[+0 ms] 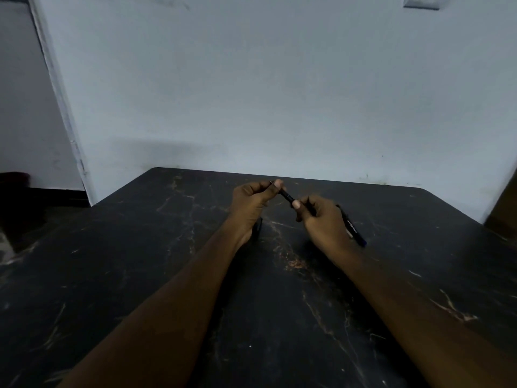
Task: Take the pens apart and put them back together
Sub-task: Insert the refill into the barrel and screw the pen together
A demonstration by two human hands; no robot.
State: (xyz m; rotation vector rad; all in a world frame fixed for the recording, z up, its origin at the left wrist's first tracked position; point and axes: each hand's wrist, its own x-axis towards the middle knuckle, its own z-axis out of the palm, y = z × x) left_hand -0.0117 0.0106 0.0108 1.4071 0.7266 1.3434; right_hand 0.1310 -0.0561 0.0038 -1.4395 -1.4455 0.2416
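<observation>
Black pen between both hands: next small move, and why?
Probably a short counter-twist of the two hands. The left hand pinches one end of the black pen, the right hand grips the other, above the dark table, and the exposed middle looks joined. Loosening or tightening, I cannot tell.

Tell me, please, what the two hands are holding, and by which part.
One black pen: the left hand pinches its far end, the right hand its near end.
</observation>
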